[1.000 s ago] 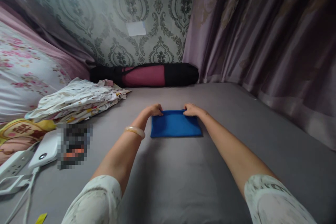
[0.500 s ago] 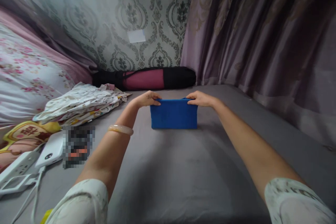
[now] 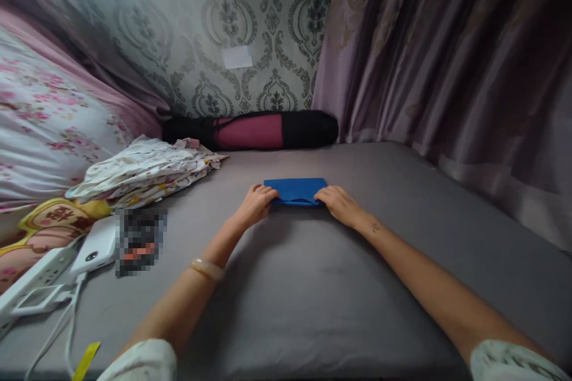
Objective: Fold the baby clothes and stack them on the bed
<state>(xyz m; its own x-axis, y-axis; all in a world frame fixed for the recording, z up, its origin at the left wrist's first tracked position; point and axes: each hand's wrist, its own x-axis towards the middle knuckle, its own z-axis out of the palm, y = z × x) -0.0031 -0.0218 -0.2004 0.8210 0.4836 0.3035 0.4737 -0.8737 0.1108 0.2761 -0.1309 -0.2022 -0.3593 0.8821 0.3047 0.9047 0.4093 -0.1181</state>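
A flat blue rectangular thing (image 3: 297, 188), which looks like folded cloth, lies low over the grey bed sheet, its layered edge toward me. At its near left corner, my left hand (image 3: 259, 202) pinches that edge with bent fingers. My right hand (image 3: 339, 201) grips the near right corner in the same way. Both thumbs are mostly hidden. Whether its underside rests fully on the sheet, I cannot tell.
On the left lie crumpled patterned fabric (image 3: 147, 169), a yellow-and-pink cushion (image 3: 53, 223), a white power bank (image 3: 96, 244), a power strip (image 3: 44, 271) with cables and a blurred dark item (image 3: 140, 243). A black-and-pink rolled bag (image 3: 250, 131) lies along the wall.
The blue folded cloth has gone from standing upright to lying flat. Both hands have come lower and nearer to me, still gripping its edge.
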